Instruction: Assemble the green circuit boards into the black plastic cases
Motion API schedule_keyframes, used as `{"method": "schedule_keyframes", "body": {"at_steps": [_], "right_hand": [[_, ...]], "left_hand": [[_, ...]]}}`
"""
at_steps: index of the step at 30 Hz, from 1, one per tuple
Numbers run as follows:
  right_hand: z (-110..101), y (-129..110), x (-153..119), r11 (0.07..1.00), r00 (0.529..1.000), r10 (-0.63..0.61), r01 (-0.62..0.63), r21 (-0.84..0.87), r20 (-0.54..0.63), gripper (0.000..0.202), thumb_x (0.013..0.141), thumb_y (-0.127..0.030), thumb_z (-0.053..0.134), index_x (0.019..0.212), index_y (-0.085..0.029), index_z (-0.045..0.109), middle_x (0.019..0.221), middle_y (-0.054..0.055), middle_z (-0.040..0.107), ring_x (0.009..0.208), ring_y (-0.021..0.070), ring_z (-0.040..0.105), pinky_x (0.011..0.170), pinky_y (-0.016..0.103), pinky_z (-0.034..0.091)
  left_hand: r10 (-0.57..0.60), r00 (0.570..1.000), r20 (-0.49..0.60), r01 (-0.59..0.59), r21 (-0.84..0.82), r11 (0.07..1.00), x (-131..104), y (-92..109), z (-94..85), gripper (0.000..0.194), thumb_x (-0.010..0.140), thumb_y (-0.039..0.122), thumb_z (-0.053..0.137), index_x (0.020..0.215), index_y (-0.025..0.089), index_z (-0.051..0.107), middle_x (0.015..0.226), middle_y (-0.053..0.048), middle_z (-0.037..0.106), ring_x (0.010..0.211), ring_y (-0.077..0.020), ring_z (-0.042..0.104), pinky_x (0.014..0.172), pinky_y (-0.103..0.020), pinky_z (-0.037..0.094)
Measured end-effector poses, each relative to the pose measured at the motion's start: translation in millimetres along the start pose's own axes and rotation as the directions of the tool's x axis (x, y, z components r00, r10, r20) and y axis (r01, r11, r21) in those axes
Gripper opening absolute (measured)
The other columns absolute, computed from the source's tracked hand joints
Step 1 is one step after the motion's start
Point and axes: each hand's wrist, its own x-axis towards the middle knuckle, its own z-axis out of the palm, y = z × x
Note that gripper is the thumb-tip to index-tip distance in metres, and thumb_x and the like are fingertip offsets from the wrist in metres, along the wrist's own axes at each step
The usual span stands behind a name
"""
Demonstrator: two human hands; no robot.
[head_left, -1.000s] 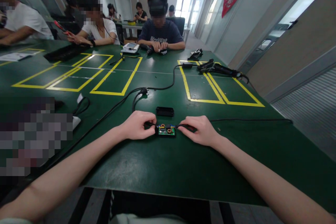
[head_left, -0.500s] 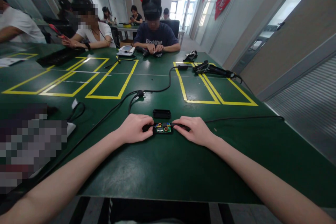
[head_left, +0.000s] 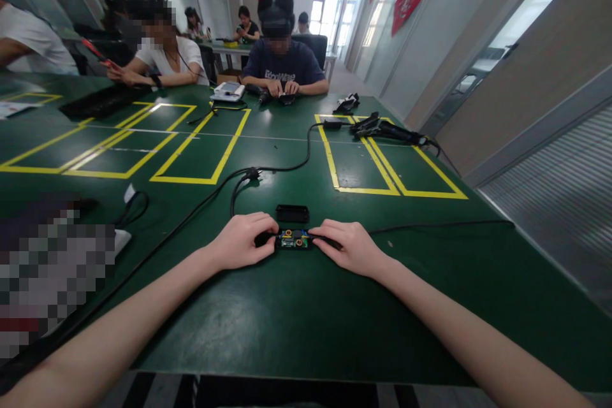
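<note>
In the head view, a green circuit board (head_left: 289, 243) with two copper-coloured coils lies in an open black case on the table, between my hands. My left hand (head_left: 246, 241) is closed around the black cable at the case's left end. At the right end, my right hand (head_left: 351, 245) pinches the other black cable (head_left: 411, 228), which runs on across the table to the right. Just beyond the board sits a separate black case cover (head_left: 292, 213), its hollow side up. My fingers hide the points where the cables enter the case.
A power plug (head_left: 252, 173) lies on the green table (head_left: 287, 319) beyond my left hand. A long black cable crosses leftward. Black devices (head_left: 387, 129) lie at the far right among yellow tape outlines. A person (head_left: 285, 64) works opposite; a blurred-out item (head_left: 57, 274) lies left.
The camera view has shifted slightly, so the board and my hands appear a little lower and to the left. Both hands keep their hold on the cables.
</note>
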Motion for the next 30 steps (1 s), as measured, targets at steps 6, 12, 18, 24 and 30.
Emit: {"method": "schedule_keyframes", "body": {"at_steps": [6, 12, 18, 24, 30], "right_hand": [[-3, -1, -1, 0.999, 1.000, -0.012, 0.012, 0.042, -0.012, 0.020, 0.101, -0.028, 0.061, 0.117, -0.020, 0.070, 0.095, 0.006, 0.075, 0.078, 0.0159, 0.071, 0.066, 0.025, 0.052], [-4, 1, 0, 0.996, 0.999, -0.042, 0.042, 0.078, 0.009, 0.017, 0.099, -0.031, 0.066, 0.111, -0.020, 0.070, 0.095, 0.006, 0.075, 0.081, 0.0185, 0.072, 0.068, 0.028, 0.054], [-5, -1, 2, 0.995, 0.998, -0.064, 0.061, 0.073, 0.028, 0.016, 0.102, -0.031, 0.063, 0.105, -0.018, 0.072, 0.096, 0.008, 0.074, 0.082, 0.0181, 0.071, 0.070, 0.029, 0.055], [-5, 1, 5, 0.993, 0.993, -0.117, 0.117, -0.013, -0.021, 0.019, 0.103, -0.032, 0.060, 0.100, -0.019, 0.074, 0.100, 0.010, 0.075, 0.086, 0.0216, 0.067, 0.075, 0.037, 0.052], [9, 0, 6, 0.989, 0.989, 0.096, -0.108, -0.100, -0.116, 0.043, 0.101, -0.039, 0.061, 0.140, -0.022, 0.065, 0.135, 0.017, 0.068, 0.119, 0.0318, 0.064, 0.096, 0.052, 0.054]], "left_hand": [[-0.006, 0.999, -0.045, 0.005, -0.029, 1.000, -1, 0, 1.6, 0.012, 0.093, 0.020, 0.055, 0.094, 0.018, 0.067, 0.086, -0.003, 0.070, 0.073, -0.0143, 0.064, 0.066, -0.024, 0.051], [-0.031, 0.999, 0.009, 0.032, -0.049, 0.998, -1, 2, 1.2, 0.013, 0.093, 0.020, 0.054, 0.093, 0.018, 0.067, 0.085, -0.003, 0.070, 0.075, -0.0158, 0.064, 0.070, -0.027, 0.050], [0.013, 0.998, 0.059, -0.013, 0.009, 1.000, 2, 2, 1.2, 0.017, 0.096, 0.018, 0.051, 0.092, 0.019, 0.067, 0.085, -0.003, 0.069, 0.081, -0.0178, 0.064, 0.077, -0.030, 0.046], [0.010, 0.998, 0.062, -0.013, 0.048, 0.999, 3, 3, 4.0, 0.016, 0.092, 0.016, 0.050, 0.085, 0.019, 0.064, 0.083, -0.004, 0.067, 0.082, -0.0195, 0.063, 0.078, -0.032, 0.046], [-0.117, 0.988, -0.098, 0.126, 0.095, 0.987, 4, -2, 6.8, 0.063, 0.089, 0.044, 0.067, 0.144, 0.017, 0.053, 0.128, -0.016, 0.069, 0.119, -0.0332, 0.063, 0.104, -0.049, 0.048]]}}
